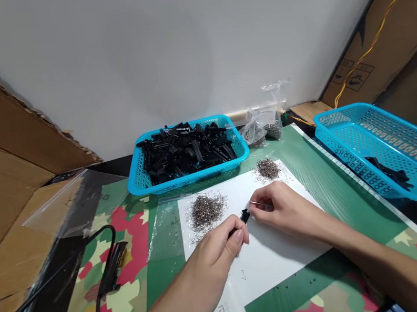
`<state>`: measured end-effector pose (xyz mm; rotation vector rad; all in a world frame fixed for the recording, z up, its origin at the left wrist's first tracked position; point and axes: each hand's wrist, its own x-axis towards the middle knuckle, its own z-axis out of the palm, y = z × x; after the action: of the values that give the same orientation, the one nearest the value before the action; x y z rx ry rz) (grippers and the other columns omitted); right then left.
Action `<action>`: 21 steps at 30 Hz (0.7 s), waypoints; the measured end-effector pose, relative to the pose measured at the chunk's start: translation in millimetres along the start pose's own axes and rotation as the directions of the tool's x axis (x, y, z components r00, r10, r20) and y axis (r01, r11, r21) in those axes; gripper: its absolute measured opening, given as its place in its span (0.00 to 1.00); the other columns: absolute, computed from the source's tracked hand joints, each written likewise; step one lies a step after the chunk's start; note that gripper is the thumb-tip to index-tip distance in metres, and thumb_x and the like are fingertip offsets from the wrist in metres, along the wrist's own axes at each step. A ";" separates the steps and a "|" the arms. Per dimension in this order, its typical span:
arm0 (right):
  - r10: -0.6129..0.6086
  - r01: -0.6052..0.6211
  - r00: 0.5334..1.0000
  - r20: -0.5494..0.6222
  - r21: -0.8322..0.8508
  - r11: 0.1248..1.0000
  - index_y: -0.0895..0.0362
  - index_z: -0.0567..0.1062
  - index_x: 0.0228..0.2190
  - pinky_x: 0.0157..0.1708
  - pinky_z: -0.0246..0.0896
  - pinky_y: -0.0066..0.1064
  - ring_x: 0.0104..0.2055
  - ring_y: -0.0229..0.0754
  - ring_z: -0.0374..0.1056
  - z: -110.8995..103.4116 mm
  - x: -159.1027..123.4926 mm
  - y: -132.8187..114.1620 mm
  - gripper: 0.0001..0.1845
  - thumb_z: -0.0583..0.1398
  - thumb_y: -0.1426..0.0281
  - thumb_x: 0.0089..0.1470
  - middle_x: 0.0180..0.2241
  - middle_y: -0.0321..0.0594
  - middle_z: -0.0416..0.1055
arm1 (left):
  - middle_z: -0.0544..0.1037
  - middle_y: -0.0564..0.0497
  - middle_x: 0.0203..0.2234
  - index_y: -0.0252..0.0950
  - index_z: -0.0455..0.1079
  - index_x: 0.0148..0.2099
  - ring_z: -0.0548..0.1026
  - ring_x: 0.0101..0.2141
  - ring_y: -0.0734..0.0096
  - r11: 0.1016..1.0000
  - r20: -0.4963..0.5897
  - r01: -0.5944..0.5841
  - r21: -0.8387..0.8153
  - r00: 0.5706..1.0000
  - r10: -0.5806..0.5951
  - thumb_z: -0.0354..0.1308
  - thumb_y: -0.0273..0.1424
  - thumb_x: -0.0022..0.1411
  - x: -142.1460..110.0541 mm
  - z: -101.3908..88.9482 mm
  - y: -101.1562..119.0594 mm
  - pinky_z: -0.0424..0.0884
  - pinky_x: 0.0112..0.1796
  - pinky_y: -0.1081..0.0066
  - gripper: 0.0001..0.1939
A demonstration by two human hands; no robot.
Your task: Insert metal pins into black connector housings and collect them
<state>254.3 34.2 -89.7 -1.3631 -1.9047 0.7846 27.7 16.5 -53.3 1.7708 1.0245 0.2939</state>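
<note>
My left hand (215, 256) grips a small black plastic part (244, 217), whose tip sticks out past my thumb. My right hand (281, 210) pinches a thin metal spring wire (255, 203) and holds its end right at the black part. Both hands hover over a white sheet (273, 257) on the table. A heap of small metal springs (206, 211) lies on the sheet just beyond my left hand. A smaller heap of springs (267, 168) lies at the sheet's far right corner.
A blue basket (138, 181) full of black plastic parts stands behind the sheet. A second blue basket (391, 147) at the right holds a few black parts. Clear bags of springs (263, 125) sit at the back. A black cable (105, 280) runs at the left. Cardboard walls flank the table.
</note>
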 end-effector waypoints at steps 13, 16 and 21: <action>-0.052 0.037 0.996 -0.070 -0.202 0.979 0.57 0.78 0.27 0.27 0.48 0.32 0.23 0.37 0.62 8.8 -4.5 -0.4 0.11 0.59 0.74 0.60 0.22 0.37 0.73 | 0.65 0.56 0.32 0.40 0.60 0.38 0.64 0.34 0.68 0.989 -0.009 -0.029 0.148 0.999 0.031 0.41 0.50 0.79 0.1 1.5 0.5 0.56 0.34 0.67 0.22; -0.042 0.022 0.995 -0.095 -0.207 0.978 0.58 0.82 0.33 0.27 0.50 0.32 0.23 0.38 0.65 11.9 -5.9 -0.4 0.10 0.60 0.73 0.61 0.23 0.38 0.75 | 0.65 0.55 0.32 0.40 0.60 0.38 0.64 0.34 0.68 0.991 -0.011 -0.039 0.128 0.999 0.041 0.41 0.50 0.79 0.3 1.5 1.0 0.56 0.34 0.67 0.22; -0.028 0.001 0.993 -0.119 -0.217 0.976 0.57 0.84 0.33 0.26 0.52 0.32 0.22 0.39 0.65 16.8 -8.3 0.6 0.10 0.61 0.73 0.59 0.22 0.39 0.75 | 0.68 0.54 0.32 0.40 0.62 0.38 0.66 0.34 0.67 0.988 -0.009 -0.054 0.145 0.998 0.056 0.39 0.49 0.79 0.9 1.2 2.6 0.58 0.36 0.67 0.23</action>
<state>243.3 24.9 -101.7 -1.4894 -1.9450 0.4853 30.4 16.1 -51.8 1.9327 1.0290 0.2709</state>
